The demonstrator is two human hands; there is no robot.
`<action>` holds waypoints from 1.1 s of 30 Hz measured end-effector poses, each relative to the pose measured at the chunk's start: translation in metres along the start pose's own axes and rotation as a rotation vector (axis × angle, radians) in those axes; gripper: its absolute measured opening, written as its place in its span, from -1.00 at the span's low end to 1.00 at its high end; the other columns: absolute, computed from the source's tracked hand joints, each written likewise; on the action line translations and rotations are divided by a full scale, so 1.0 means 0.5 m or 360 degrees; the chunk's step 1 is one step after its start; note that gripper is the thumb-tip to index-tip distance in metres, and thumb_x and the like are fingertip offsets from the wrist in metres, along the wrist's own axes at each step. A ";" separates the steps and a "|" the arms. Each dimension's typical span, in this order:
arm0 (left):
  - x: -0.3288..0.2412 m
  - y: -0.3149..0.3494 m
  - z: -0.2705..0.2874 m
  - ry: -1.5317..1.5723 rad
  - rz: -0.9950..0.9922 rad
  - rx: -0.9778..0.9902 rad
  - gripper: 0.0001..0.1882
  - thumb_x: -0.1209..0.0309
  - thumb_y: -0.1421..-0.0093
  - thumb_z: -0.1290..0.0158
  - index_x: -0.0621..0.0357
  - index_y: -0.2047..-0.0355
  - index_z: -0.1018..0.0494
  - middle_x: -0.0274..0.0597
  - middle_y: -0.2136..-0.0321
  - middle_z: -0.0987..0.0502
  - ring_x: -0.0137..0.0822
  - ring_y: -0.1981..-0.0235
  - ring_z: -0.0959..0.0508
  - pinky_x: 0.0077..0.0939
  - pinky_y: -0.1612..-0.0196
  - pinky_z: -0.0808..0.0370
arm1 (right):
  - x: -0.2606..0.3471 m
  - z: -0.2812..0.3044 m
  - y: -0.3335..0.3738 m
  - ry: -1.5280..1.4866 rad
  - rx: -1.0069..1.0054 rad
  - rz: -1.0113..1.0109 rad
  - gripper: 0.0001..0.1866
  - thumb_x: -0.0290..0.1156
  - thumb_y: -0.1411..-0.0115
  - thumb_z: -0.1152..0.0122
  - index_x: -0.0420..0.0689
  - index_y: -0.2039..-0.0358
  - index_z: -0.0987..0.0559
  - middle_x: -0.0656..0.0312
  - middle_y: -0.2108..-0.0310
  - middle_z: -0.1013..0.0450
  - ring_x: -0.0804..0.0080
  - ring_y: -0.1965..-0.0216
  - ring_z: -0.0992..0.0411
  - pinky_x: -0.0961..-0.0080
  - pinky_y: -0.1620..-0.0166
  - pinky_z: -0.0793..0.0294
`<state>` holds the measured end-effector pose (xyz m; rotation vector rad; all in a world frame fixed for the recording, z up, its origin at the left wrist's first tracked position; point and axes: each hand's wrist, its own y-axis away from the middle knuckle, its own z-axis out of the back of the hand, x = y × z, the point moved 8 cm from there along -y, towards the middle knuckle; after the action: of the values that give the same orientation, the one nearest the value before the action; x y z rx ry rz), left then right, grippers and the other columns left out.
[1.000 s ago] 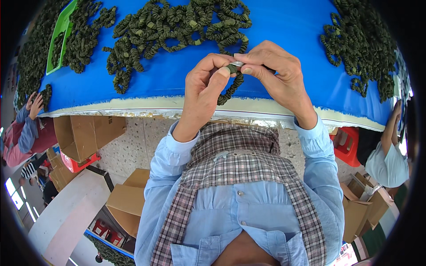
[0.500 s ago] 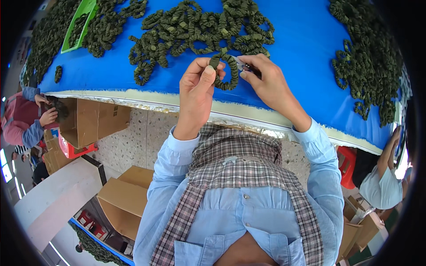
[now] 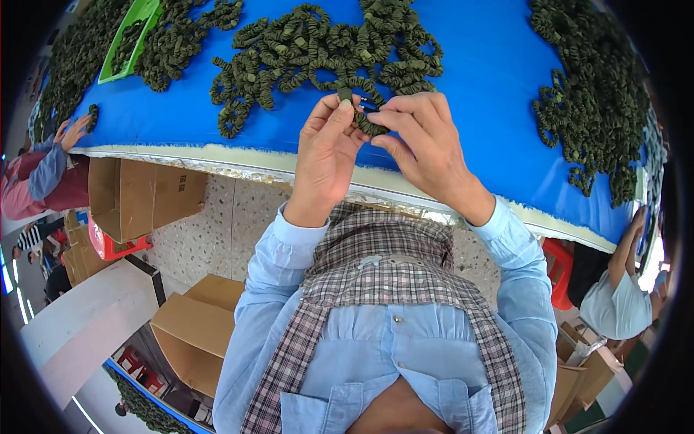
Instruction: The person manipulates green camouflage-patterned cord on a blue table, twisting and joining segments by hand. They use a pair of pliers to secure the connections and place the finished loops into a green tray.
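Observation:
A dark green scrunchie (image 3: 371, 124) is held up over the table's near edge. My left hand (image 3: 325, 148) is closed, its thumb and fingers pinching the flat band part of the scrunchie. My right hand (image 3: 426, 137) is closed too, with fingers at the scrunchie's right side. Within it sits a small pair of thread snips (image 3: 367, 104), dark with a metal tip, mostly hidden by the fingers. Just beyond my hands lies a loose heap of similar scrunchies (image 3: 318, 47) on the blue table top (image 3: 491, 87).
More scrunchies are piled at the right (image 3: 593, 101) and far left, around a green tray (image 3: 108, 61). A co-worker's hand (image 3: 70, 132) reaches a single scrunchie (image 3: 92, 117) at left. Cardboard boxes (image 3: 148, 195) and a red stool (image 3: 558, 271) stand below the table edge.
My right hand has moved left, onto the scrunchie, and the snips now point across its ring. At left, the co-worker's hands have left the box, and one reaches the table.

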<state>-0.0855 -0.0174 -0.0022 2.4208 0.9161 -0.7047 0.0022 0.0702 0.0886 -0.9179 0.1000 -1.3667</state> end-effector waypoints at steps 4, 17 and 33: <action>0.018 -0.005 -0.022 -0.0038 0.0047 0.0111 -0.91 0.40 -0.29 0.00 0.09 0.23 -0.42 -0.34 0.30 -0.50 -0.50 0.36 -0.46 -0.52 0.30 -0.43 | -0.032 0.024 0.009 -0.0068 0.0027 -0.0082 -0.63 -0.52 0.11 -0.37 -0.14 0.22 -0.55 0.15 0.24 -0.41 0.16 0.23 -0.33 0.34 0.20 -0.36; 0.081 -0.005 -0.061 -0.0140 0.0274 0.0227 -0.89 0.36 -0.31 0.01 0.09 0.22 -0.38 -0.34 0.32 -0.48 -0.49 0.29 -0.48 -0.53 0.20 -0.42 | -0.078 0.069 0.059 -0.0557 0.0245 -0.0281 -0.75 -0.51 0.13 -0.34 -0.17 0.40 -0.49 0.18 0.21 -0.43 0.22 0.24 -0.33 0.35 0.12 -0.32; 0.125 -0.033 -0.023 0.0319 0.0653 0.0211 -0.85 0.36 -0.31 0.04 0.19 0.29 -0.39 -0.29 0.40 -0.43 -0.35 0.26 -0.40 -0.41 0.14 -0.38 | -0.133 0.118 0.126 -0.0331 0.0483 -0.0368 -0.77 -0.57 0.15 -0.24 -0.22 0.42 -0.43 0.16 0.34 -0.44 0.19 0.30 -0.37 0.37 0.29 -0.40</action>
<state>-0.0532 0.0292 -0.0347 2.7147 0.4242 -0.3869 0.0679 0.1520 0.0601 -0.8260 -0.3734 -1.4406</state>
